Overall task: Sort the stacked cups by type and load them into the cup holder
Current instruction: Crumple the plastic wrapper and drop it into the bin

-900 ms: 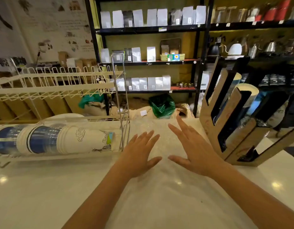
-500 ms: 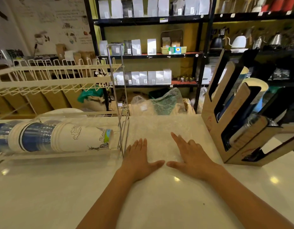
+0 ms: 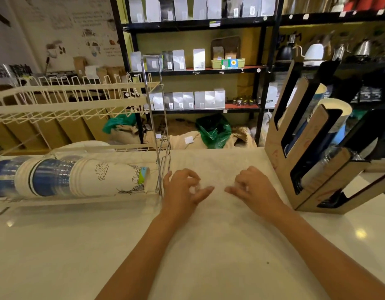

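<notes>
A mixed stack of cups (image 3: 83, 180), white printed paper ones and clear blue-tinted ones, lies on its side in the bottom of a white wire rack (image 3: 74, 105) at the left. The slanted wooden cup holder (image 3: 280, 152) stands at the right with paper cups (image 3: 336, 113) and clear cups (image 3: 323, 167) in its slots. Between them a thin clear plastic bag (image 3: 211, 167) lies flat on the white counter. My left hand (image 3: 183, 189) and my right hand (image 3: 252, 189) rest on it side by side, fingers curled and bunching the plastic.
A metal wire frame (image 3: 159, 126) stands at the rack's right end, just left of my left hand. Behind the counter are sacks, a green bag (image 3: 213, 131) and black shelves (image 3: 198, 24) of pouches and kettles. The white counter (image 3: 57, 245) stretches toward me.
Both hands came down flat onto the plastic bag, which was partly raised at the back. Now the fingers have curled in and gather the plastic, and the bag lies flat.
</notes>
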